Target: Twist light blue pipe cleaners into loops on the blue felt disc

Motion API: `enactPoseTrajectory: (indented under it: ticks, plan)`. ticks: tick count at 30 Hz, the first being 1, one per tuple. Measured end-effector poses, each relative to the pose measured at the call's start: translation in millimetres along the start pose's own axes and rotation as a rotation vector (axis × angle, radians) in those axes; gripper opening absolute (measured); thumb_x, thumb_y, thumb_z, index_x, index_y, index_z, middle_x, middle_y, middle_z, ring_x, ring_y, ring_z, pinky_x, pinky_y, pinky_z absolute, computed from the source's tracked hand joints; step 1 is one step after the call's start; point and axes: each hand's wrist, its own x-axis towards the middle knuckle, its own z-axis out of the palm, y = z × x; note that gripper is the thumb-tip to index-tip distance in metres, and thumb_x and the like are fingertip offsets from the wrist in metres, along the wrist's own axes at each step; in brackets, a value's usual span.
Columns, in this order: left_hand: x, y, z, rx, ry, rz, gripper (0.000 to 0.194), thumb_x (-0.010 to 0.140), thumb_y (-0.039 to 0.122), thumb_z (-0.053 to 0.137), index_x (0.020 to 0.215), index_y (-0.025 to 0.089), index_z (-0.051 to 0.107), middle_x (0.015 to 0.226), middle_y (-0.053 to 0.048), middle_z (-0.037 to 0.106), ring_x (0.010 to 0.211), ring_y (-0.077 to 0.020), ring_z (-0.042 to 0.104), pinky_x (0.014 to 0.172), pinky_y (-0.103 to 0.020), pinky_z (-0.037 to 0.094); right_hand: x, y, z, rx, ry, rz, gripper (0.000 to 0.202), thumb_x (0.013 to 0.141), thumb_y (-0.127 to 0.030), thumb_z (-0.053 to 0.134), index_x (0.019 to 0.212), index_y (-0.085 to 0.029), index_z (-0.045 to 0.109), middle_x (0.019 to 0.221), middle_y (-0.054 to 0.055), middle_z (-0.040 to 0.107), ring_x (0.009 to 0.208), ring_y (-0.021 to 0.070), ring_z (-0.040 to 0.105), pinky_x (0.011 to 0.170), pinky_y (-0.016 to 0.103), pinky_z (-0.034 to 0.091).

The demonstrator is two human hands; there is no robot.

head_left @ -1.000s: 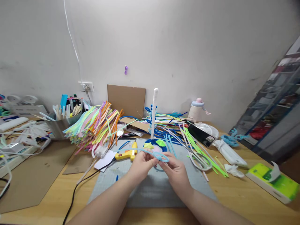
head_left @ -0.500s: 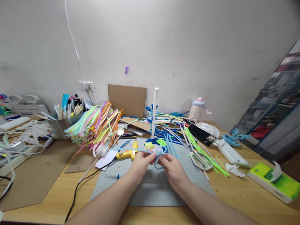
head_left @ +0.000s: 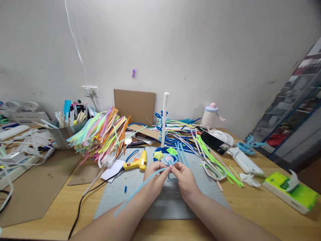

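Both hands meet over the grey cutting mat [head_left: 173,204], pinching one light blue pipe cleaner [head_left: 140,188] that is bent into loops between them. My left hand [head_left: 156,175] grips it by thumb and forefinger, and its long free end trails down across my left forearm. My right hand [head_left: 184,177] is closed on the looped part. Just behind the hands is a dark blue base with a yellow star [head_left: 158,155] and a green star [head_left: 172,151]. A white wrapped post [head_left: 165,117] rises upright there, with blue curls beside it.
A yellow glue gun [head_left: 137,162] lies left of the hands, its black cord running toward the front edge. Scissors [head_left: 213,169] and green pipe cleaners [head_left: 228,172] lie to the right. A large bundle of colored pipe cleaners [head_left: 100,137] and a phone [head_left: 215,142] are farther back.
The pipe cleaner's free end has swung from pointing left to hanging down over my left forearm. My hands have drawn closer together around the loops.
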Motion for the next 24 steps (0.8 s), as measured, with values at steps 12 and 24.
enactPoseTrajectory:
  ticks: [12, 24]
  plan:
    - [12.4, -6.7, -0.5, -0.345, -0.073, -0.193, 0.025, 0.058, 0.030, 0.073, 0.071, 0.014, 0.059, 0.067, -0.001, 0.060, 0.061, -0.0119, 0.054, 0.059, -0.023, 0.042, 1.9, -9.8, -0.5, 0.275, -0.173, 0.154, 0.018, 0.064, -0.032, 0.071, 0.067, -0.016, 0.063, 0.063, -0.001, 0.060, 0.058, 0.0107, 0.051, 0.058, 0.024, 0.038]
    - [10.2, -4.8, -1.6, -0.398, -0.070, -0.311, 0.028, 0.054, 0.027, 0.075, 0.074, 0.013, 0.062, 0.068, -0.002, 0.064, 0.065, -0.0140, 0.058, 0.066, -0.026, 0.044, 0.0, -8.9, 2.7, 0.284, -0.137, 0.168, 0.017, 0.064, -0.030, 0.070, 0.062, -0.016, 0.060, 0.057, -0.004, 0.056, 0.052, 0.0084, 0.046, 0.051, 0.021, 0.035]
